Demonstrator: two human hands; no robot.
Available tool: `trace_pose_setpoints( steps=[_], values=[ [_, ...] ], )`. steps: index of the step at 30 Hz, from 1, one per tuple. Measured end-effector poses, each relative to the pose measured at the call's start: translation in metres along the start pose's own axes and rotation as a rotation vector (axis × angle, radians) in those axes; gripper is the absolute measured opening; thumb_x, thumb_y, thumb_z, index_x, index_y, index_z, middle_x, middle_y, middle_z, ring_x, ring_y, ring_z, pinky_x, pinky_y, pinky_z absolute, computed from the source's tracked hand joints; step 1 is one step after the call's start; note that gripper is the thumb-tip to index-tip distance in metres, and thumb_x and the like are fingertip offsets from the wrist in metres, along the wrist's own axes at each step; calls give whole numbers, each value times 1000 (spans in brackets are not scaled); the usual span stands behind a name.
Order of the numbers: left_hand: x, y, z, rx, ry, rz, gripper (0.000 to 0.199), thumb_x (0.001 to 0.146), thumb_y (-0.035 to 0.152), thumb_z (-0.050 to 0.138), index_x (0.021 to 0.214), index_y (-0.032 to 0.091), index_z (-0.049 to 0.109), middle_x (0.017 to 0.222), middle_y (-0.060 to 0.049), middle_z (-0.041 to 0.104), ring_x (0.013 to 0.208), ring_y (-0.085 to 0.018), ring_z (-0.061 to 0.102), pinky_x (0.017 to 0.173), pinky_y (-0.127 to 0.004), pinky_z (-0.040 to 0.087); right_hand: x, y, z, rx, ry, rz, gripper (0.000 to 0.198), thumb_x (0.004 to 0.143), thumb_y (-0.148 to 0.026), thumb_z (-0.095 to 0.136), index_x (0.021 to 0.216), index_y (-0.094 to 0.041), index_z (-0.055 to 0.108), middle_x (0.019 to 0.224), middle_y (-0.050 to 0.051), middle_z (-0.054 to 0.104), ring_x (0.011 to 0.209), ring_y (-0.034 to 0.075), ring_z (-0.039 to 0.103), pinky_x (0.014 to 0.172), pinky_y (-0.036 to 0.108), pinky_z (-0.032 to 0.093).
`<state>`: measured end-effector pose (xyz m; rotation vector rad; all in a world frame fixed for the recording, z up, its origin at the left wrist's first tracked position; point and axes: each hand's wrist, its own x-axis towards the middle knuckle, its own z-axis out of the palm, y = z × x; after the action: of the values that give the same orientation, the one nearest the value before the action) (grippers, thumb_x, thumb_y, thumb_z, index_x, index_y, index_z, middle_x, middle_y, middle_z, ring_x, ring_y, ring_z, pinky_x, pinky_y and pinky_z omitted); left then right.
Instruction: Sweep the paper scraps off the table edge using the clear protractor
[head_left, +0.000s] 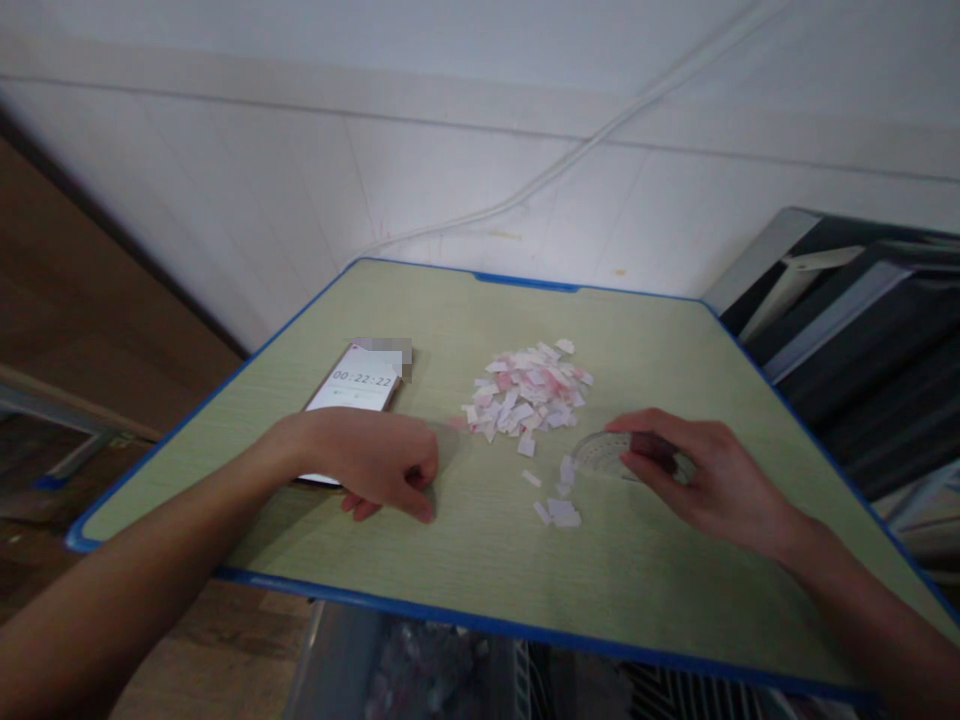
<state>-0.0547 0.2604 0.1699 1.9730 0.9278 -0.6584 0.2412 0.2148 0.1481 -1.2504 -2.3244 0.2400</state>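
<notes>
My right hand point(694, 475) pinches a clear plastic protractor point(600, 453) between thumb and fingers. The protractor's curved edge points left, close to a few loose paper bits point(562, 512) on the table. Behind these lies a heap of small torn paper pieces point(529, 390), white with some pink. My left hand point(382, 460) is loosely closed with fingers curled under, over the table to the left of the heap; nothing shows in it, though its palm is hidden. It covers the lower part of a phone point(360, 385), whose screen reads 00:22:22.
The table point(465, 550) has a pale green top with a blue rim. A white wall with a cable point(517, 200) stands behind it. Dark folders or boards point(847, 310) lean at the right. Below the front edge is a bin point(427, 670) with unclear contents.
</notes>
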Motion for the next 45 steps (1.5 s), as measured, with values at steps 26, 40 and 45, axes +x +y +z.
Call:
trace_pose_setpoints(
  steps=[26,40,45],
  values=[
    [0,0,-1,14,-14,4,33,79,25,50,48,20,42,37,4,49,36,-11,49,36,-19,37,1,4,-5,-71,15,63,18,85,-19,48,98,-15,58,55,-3,54,43,10,50,45,21,38],
    [0,-1,0,17,-9,4,32,79,25,50,48,20,43,36,4,49,36,-11,49,38,-20,37,-4,-2,-23,203,-244,-1,17,87,-21,50,101,-18,59,62,-1,60,52,9,56,47,18,43],
    [0,0,-1,17,-6,0,32,79,27,51,48,21,43,37,4,49,36,-12,49,38,-21,37,-3,-6,-14,218,-216,-47,15,86,-19,52,99,-18,60,61,-3,60,50,9,55,46,18,42]
  ],
)
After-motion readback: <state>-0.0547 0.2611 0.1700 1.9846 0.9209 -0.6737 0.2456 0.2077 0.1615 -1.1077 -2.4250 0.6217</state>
